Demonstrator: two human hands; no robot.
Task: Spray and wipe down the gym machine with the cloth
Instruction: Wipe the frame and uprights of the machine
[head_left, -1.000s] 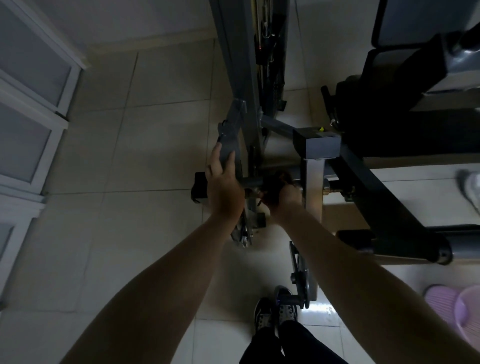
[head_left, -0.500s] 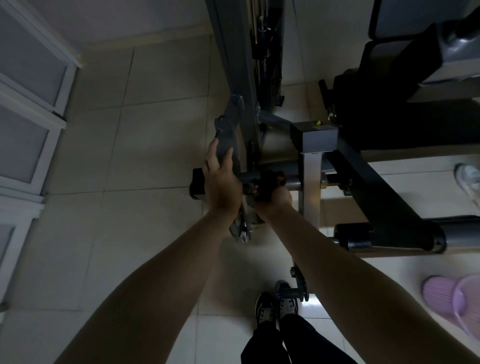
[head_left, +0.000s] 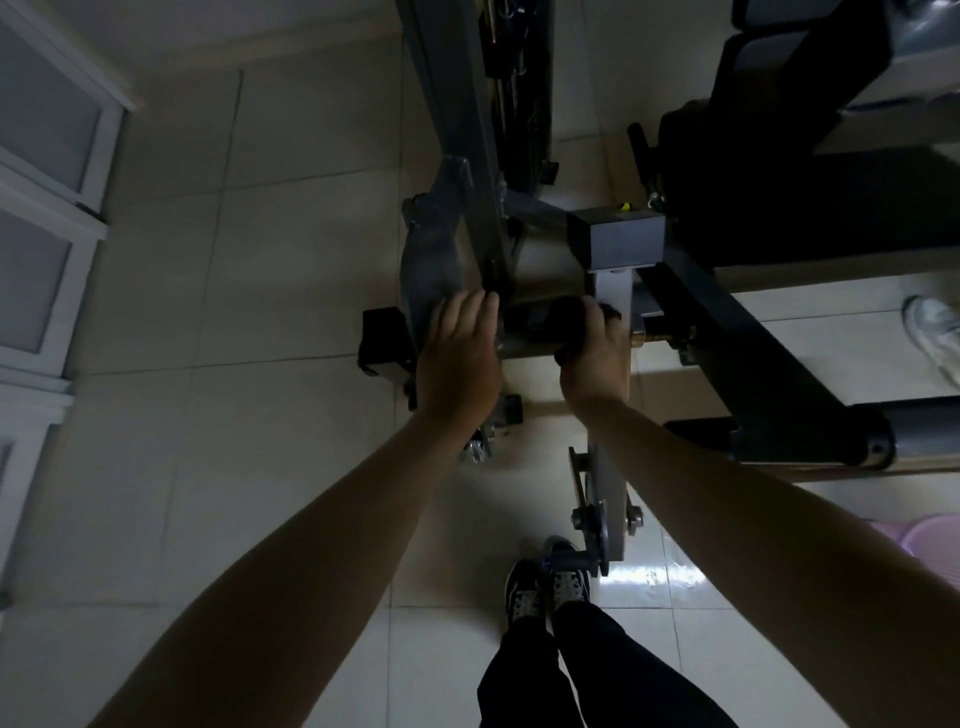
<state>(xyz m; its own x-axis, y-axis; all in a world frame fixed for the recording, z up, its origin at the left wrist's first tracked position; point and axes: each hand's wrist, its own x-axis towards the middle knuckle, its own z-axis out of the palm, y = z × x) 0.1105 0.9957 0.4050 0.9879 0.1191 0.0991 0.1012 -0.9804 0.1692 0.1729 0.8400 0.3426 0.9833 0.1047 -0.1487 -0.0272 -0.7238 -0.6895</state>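
The grey gym machine (head_left: 615, 241) stands on the tiled floor in dim light, its frame running up the middle of the view. My left hand (head_left: 460, 358) rests on a grey metal bracket (head_left: 431, 270) of the frame, fingers laid over it. My right hand (head_left: 592, 364) grips a dark cloth (head_left: 569, 322) wrapped around a horizontal bar (head_left: 524, 319) just right of the left hand. No spray bottle is in view.
Black padded seat parts (head_left: 779, 171) and a roller (head_left: 914, 436) lie to the right. White cabinet doors (head_left: 47, 208) line the left wall. Another person's white shoe (head_left: 935, 332) is at the right edge. A pink basin (head_left: 930, 535) sits low right. My feet (head_left: 545, 587) stand below the machine.
My right hand has slid the cloth to the right along the bar, away from the left hand. The left hand has stayed on the bracket, its fingers lower on it.
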